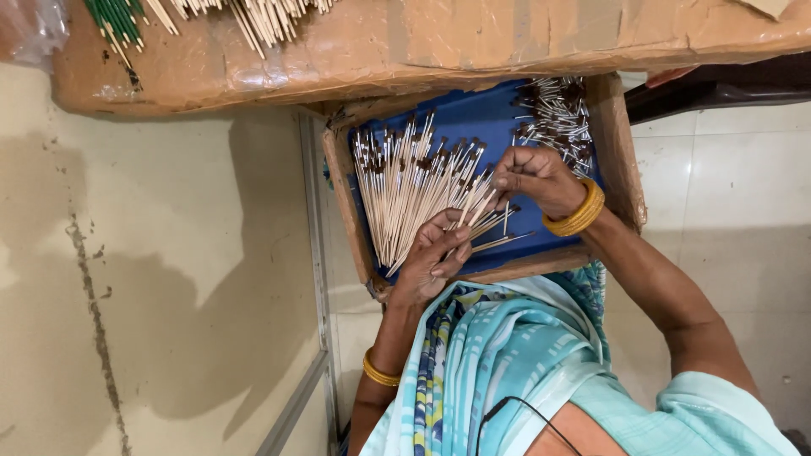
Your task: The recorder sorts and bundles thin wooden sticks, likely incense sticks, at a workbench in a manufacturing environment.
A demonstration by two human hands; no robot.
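Brown-tipped sticks (414, 190) lie fanned in a blue-lined wooden tray (621, 160) on my lap; my left hand (431, 253) closes its grip around a loose bunch while my right hand (532, 179) pinches a few. A slack grip could let sticks slide and scatter among the sorted row.

Shallow wooden tray (623, 160) with blue lining (473, 114) sitting on person's lap, carrying sticks. Large fan of pale thin sticks with dark brown tips (410, 190) lying across lining's left and middle part, tips pointing toward far edge. Smaller heap of dark-tipped sticks (553, 118) lying in far right corner, apart from fan. Tape-wrapped brown board (405, 42) spreading above tray, bearing plain pale sticks (253, 15) and, beside them, green sticks (114, 21) at its far left edge.
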